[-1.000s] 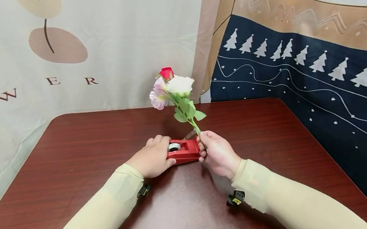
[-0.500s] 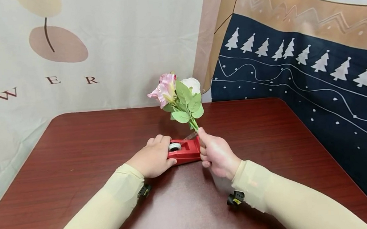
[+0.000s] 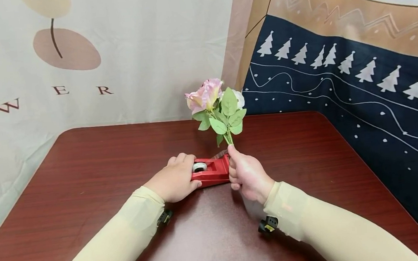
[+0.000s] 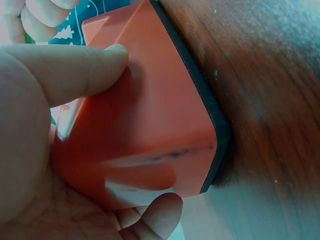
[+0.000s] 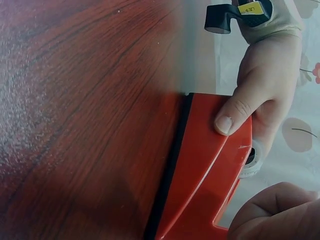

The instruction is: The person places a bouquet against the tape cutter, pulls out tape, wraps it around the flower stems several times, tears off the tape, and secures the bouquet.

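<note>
A red tape dispenser (image 3: 213, 179) with a black base stands on the table, a white tape roll (image 3: 199, 167) inside it. My left hand (image 3: 174, 179) grips its left end; in the left wrist view the thumb (image 4: 95, 72) presses along its side. At the dispenser's right end, my right hand (image 3: 249, 172) pinches the stems (image 3: 229, 138) of a small bunch of flowers. A pink flower (image 3: 206, 95) faces front, a white one (image 3: 240, 98) shows behind green leaves (image 3: 229, 102). A clear tape strip (image 3: 220, 154) slants beside the cutter end, partly hidden by the right hand.
Both hands work near the middle of a dark red wooden table (image 3: 103, 156). Behind it hangs a pale printed curtain (image 3: 143, 61), and a navy cloth with white trees (image 3: 339, 86) hangs along the right side.
The bunch has turned in my right hand: the pink flower came forward, the white one went behind leaves, and the red one is out of sight. The flowers also shifted right. The left hand stays put.
</note>
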`<state>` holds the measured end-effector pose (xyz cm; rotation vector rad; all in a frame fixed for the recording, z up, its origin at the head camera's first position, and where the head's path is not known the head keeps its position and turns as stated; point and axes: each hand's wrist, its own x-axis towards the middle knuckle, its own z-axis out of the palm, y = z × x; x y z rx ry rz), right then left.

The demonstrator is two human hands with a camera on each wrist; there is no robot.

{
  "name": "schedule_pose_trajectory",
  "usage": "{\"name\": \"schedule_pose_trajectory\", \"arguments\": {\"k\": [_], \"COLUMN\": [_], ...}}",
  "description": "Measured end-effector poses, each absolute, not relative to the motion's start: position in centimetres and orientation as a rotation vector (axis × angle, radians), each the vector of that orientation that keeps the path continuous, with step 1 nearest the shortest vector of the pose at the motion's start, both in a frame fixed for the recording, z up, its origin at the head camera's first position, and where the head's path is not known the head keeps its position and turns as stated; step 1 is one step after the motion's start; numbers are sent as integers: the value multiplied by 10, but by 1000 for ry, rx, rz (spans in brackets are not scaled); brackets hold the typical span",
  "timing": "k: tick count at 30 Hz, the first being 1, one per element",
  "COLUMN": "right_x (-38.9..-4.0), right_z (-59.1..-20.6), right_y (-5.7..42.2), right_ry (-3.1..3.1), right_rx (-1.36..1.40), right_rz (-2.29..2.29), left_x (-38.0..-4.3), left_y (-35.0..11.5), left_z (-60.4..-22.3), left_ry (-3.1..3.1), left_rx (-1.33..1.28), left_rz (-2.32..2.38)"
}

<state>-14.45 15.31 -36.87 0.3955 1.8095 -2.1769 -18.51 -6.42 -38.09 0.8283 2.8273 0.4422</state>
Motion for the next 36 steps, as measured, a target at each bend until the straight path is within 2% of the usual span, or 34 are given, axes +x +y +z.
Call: {"name": "schedule_pose_trajectory", "arguments": {"k": [21, 36], "right_x": [-141, -146], "right_z": [-367, -372], "right_y": [164, 174], "right_ry": [1803, 1917], "right_rx": [378, 465], "right_rz": [-2183, -2070], "left_x": [-184, -184], "left_y": [-64, -64], "left_z": [-379, -379], "left_ry": [2820, 2822], "left_rx": [818, 815], "left_rz": [448, 445]}}
